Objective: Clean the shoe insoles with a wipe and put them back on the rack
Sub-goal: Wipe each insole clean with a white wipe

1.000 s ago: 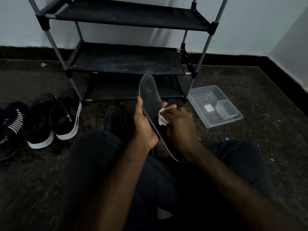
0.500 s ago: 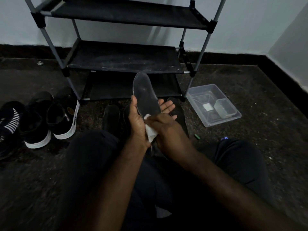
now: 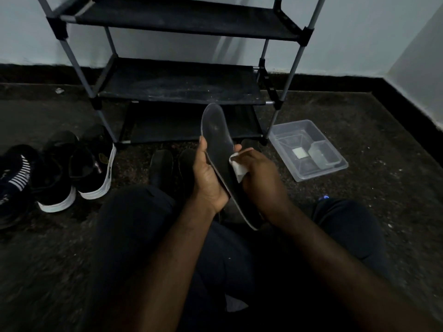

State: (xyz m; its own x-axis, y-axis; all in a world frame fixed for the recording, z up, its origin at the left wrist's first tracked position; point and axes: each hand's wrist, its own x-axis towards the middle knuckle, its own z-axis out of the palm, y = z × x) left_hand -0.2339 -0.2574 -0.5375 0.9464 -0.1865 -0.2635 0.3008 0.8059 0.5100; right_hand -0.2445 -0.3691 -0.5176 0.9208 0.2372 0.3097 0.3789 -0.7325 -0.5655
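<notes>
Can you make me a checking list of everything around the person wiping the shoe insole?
Surface: dark speckled floor; the person sits on it.
Job's things: insole held up, tilted; white wipe against its face; rack stands behind.
Clutter: shoes on the floor at left; dark pair in front of the rack, too dim to tell more; clear tub at right.
Hands: left hand grips the insole's edge; right hand holds the wipe on it.
Cables: nothing seen.
Surroundings: pale wall, dark skirting, a corner at right.
</notes>
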